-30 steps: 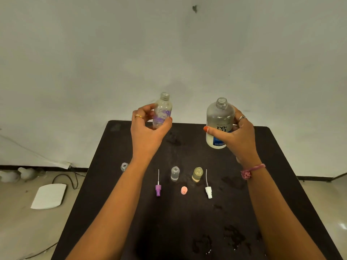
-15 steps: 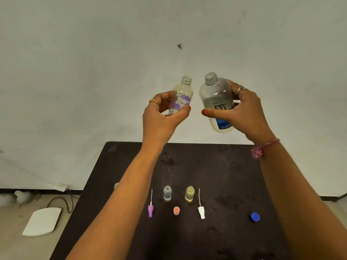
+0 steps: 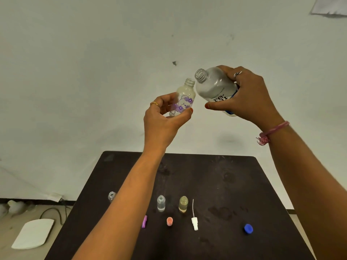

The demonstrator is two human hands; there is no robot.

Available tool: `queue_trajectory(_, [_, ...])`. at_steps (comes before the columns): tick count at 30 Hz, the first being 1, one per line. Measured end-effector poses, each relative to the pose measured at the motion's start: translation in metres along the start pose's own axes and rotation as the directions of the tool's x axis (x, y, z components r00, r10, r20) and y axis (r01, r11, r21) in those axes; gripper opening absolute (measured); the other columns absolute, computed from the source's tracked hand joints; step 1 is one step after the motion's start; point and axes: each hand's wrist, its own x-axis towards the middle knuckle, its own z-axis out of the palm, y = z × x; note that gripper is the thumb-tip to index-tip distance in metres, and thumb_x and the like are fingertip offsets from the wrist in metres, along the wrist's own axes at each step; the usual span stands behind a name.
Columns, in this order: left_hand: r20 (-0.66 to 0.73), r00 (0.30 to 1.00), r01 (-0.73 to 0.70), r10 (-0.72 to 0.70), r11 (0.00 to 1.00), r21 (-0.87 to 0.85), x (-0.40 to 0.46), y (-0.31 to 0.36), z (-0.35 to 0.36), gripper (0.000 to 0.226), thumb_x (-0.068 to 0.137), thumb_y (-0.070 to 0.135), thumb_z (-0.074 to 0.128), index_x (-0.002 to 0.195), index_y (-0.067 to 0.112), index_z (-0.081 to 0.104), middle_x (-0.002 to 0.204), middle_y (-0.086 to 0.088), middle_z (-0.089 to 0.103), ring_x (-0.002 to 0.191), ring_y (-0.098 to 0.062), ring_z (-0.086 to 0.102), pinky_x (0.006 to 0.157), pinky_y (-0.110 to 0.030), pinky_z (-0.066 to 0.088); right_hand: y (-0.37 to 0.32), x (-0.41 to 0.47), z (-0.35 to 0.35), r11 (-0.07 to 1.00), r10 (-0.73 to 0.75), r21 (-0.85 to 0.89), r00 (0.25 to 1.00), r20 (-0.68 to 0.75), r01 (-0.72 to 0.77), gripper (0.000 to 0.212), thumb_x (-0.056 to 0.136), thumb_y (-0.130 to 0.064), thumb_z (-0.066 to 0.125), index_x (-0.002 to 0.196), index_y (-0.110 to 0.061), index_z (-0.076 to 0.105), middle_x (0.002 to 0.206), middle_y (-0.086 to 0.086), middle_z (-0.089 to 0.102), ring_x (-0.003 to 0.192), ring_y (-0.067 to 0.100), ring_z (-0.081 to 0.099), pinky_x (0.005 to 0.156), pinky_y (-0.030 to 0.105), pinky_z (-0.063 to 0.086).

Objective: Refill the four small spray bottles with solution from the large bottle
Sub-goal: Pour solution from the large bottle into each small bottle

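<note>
Both hands are raised in front of the wall, well above the table [image 3: 234, 184]. The left hand [image 3: 161, 122] grips the flowered bottle [image 3: 183, 99] round its lower half, thumb at the front and fingers behind; its long axis leans slightly right, with the open neck up and pointing toward the large bottle [image 3: 216, 89]. The right hand [image 3: 246, 98] wraps round the large bottle's lower body, thumb across the label. That bottle is tilted, its long axis running from lower right to upper left, and its threaded open mouth points up and to the left, just beside and slightly above the flowered bottle's neck; I cannot tell whether the two touch. No liquid shows passing between them. On the table stand three more small open bottles: a clear bottle [image 3: 161, 203], a yellowish bottle [image 3: 183, 204] just right of it, and a third bottle [image 3: 112, 196] near the left edge, partly hidden by the left forearm. In front of them lie a purple sprayer [image 3: 144, 221], a pink cap [image 3: 169, 221], a white sprayer [image 3: 194, 221] with its tube pointing away, and a blue cap [image 3: 248, 228] farther right.
</note>
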Motion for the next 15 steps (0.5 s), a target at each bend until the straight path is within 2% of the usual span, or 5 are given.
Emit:
queue_trajectory(3, [0.0, 1.0, -0.002, 0.002, 1.0, -0.005, -0.001, 0.003, 0.002, 0.046, 0.072, 0.022, 0.082, 0.112, 0.024, 0.059, 0.103, 0.013, 0.062, 0.093, -0.002, 0.062, 0.067, -0.007, 0.05, -0.001, 0.003, -0.007, 0.999, -0.038, -0.034, 0.999, -0.01, 0.038, 0.082, 0.056, -0.033, 0.089, 0.13, -0.025, 0.054, 0.107, -0.003, 0.057, 0.092, 0.007, 0.05, 0.077, 0.012, 0.038])
queue_trajectory(9, [-0.002, 1.0, 0.003, -0.003, 1.0, -0.029, -0.003, 0.005, 0.004, 0.048, 0.07, 0.021, 0.084, 0.112, 0.022, 0.06, 0.102, 0.012, 0.064, 0.093, -0.002, 0.063, 0.065, -0.008, 0.05, -0.004, 0.008, -0.015, 0.982, -0.117, -0.151, 0.993, -0.016, 0.114, 0.079, 0.057, -0.034, 0.087, 0.128, -0.024, 0.055, 0.107, 0.006, 0.059, 0.098, 0.025, 0.055, 0.085, 0.036, 0.048])
queue_trajectory(11, [-0.005, 1.0, 0.002, -0.002, 0.999, -0.035, -0.003, 0.005, 0.004, 0.048, 0.07, 0.021, 0.084, 0.112, 0.022, 0.06, 0.104, 0.01, 0.064, 0.094, -0.004, 0.064, 0.066, -0.009, 0.05, -0.004, 0.009, -0.016, 0.975, -0.133, -0.181, 0.991, -0.014, 0.129, 0.078, 0.058, -0.034, 0.086, 0.129, -0.025, 0.054, 0.109, 0.007, 0.058, 0.099, 0.026, 0.055, 0.085, 0.036, 0.047])
queue_trajectory(15, [-0.008, 1.0, 0.007, -0.008, 0.999, -0.049, -0.003, 0.005, 0.006, 0.047, 0.069, 0.019, 0.084, 0.109, 0.024, 0.059, 0.103, 0.01, 0.064, 0.093, -0.003, 0.063, 0.066, -0.009, 0.05, -0.002, 0.012, -0.017, 0.961, -0.144, -0.238, 0.989, -0.005, 0.139, 0.078, 0.06, -0.033, 0.085, 0.13, -0.027, 0.052, 0.112, 0.005, 0.057, 0.102, 0.026, 0.052, 0.084, 0.029, 0.039])
